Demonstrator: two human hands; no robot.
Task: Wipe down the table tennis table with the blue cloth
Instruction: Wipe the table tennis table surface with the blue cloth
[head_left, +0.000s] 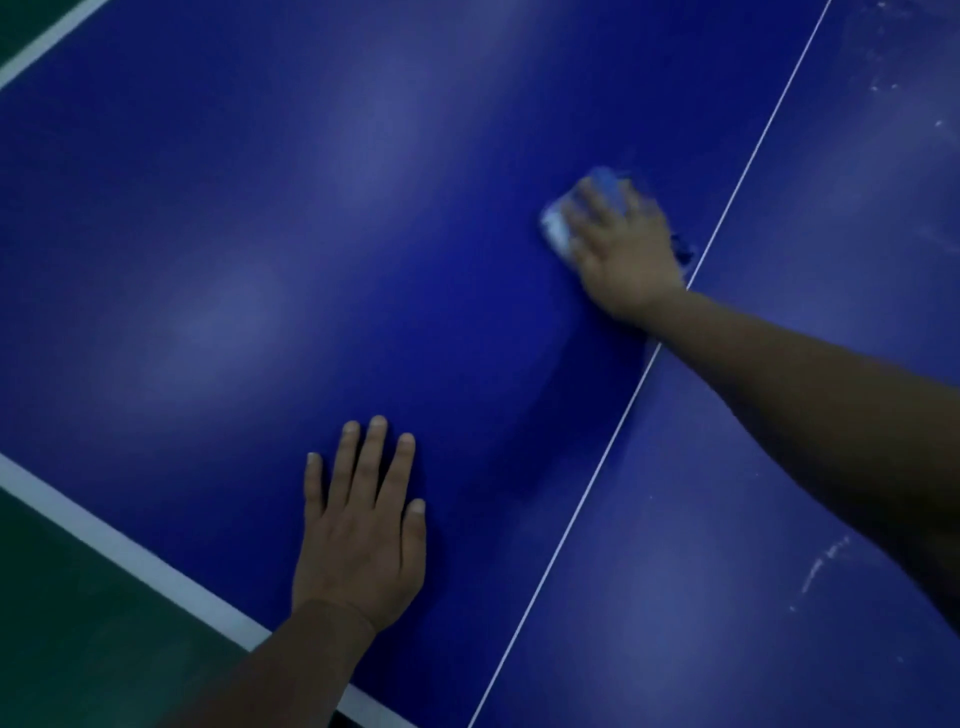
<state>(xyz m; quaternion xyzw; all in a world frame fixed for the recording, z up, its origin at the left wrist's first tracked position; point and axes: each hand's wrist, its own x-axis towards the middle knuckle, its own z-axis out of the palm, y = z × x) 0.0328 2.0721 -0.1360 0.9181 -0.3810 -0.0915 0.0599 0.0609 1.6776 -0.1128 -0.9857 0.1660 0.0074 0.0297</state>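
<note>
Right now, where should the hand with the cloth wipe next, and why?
Probably across the thin white centre line to the right. The right hand presses the blue cloth just left of that line, and whitish smudges show on the table beyond it. The left hand rests flat.

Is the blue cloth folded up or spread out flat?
Bunched up: the blue cloth shows only as a small wad under the right hand.
</note>
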